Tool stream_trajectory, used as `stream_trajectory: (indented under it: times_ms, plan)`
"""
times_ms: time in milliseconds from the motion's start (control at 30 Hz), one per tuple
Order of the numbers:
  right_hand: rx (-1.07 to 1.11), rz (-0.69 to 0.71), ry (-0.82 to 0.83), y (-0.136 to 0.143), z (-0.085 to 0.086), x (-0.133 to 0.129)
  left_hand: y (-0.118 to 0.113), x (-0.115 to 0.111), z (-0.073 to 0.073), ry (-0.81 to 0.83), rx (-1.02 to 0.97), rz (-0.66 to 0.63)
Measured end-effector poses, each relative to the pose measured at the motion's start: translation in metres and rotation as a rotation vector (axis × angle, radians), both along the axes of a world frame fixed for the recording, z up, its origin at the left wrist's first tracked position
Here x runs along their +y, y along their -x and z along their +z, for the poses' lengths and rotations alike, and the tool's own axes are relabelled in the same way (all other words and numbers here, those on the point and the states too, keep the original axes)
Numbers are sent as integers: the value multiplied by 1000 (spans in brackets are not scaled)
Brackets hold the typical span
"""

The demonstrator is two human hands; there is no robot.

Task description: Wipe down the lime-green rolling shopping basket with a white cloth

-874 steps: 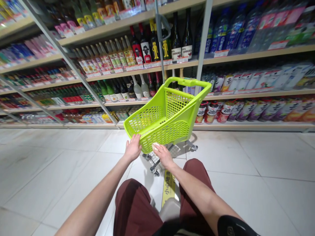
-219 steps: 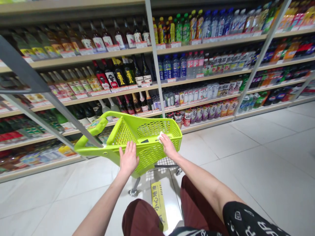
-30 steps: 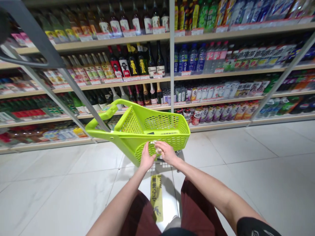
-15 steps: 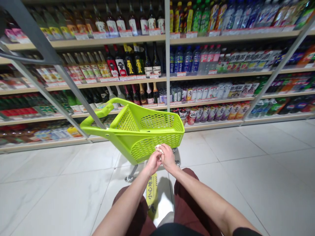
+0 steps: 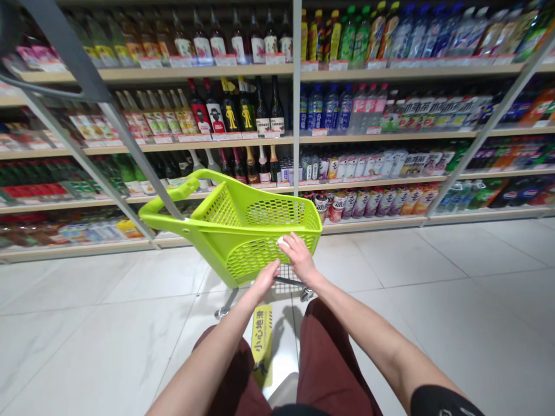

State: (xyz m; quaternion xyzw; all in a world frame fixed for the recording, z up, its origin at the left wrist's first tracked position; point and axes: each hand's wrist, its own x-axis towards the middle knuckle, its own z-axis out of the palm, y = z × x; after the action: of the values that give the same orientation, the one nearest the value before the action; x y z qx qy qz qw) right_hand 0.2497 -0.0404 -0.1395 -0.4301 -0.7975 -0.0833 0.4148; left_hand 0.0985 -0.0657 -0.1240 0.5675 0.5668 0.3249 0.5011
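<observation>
A lime-green shopping cart (image 5: pixel 212 229) with a perforated basket stands in front of me. My right hand (image 5: pixel 301 258) is against or just in front of the basket's near side; I cannot tell whether they touch. A small, white, crumpled wad that looks like tissue (image 5: pixel 282 241) is pinched in its fingers. Lower and to the left, apart from the right hand, is my left hand (image 5: pixel 265 279), its fingers stretched out and partly hidden, with nothing seen in it.
Behind the cart, shelves (image 5: pixel 243 140) run across the view with bottles and drink packs. A grey metal pole (image 5: pixel 134 153) rises from the cart's handle at left. On the tiled floor between my legs is a yellow sticker (image 5: pixel 262 341) with black writing.
My hands were together around the white wad. They have come apart: the right has moved up with the wad, the left slightly left and down. The view has shifted slightly.
</observation>
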Motion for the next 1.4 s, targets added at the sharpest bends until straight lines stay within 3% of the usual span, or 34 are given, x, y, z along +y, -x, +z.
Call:
stream_trajectory:
  times_ms: [67,133,267,367,433,567,633,700,833,900,967,1133,1200,1267,1400]
  plan:
    - [-34,-56,-94,-9,11,24,6,11,3,-87,157,57]
    - [-87,-47,-144,-16,6,40,10,19,6,-180,301,51]
    - [-198,25,-135,-30,-46,40,5,18,8,-429,747,-113]
    - [-236,25,-105,-44,-74,27,-6,14,5,-501,914,-254]
    - [-215,14,-121,-56,-70,23,-13,15,2,-558,967,-319]
    - [-78,-91,-175,-80,-36,29,-26,24,2,-657,1024,-331]
    - [-47,-120,-181,-87,-32,35,-32,27,3,-699,1038,-333]
    - [-64,-108,-168,-89,-46,37,-37,27,3,-741,1044,-367]
    - [-176,-40,-96,-83,-94,29,-40,21,-3,-780,1058,-467]
    - [-222,12,-61,-79,-101,23,-38,20,-7,-774,1074,-475]
    - [-211,35,-60,-74,-89,20,-33,22,-10,-770,1093,-449]
    - [-83,-17,-163,-58,-31,36,-23,33,-6,-793,1149,-322]
    - [-106,1,-173,-50,-26,44,-21,34,-5,-796,1161,-306]
    - [-146,23,-165,-41,-36,47,-18,34,-6,-795,1164,-314]
    - [-256,85,-112,-29,-75,38,-8,30,-17,-768,1161,-314]
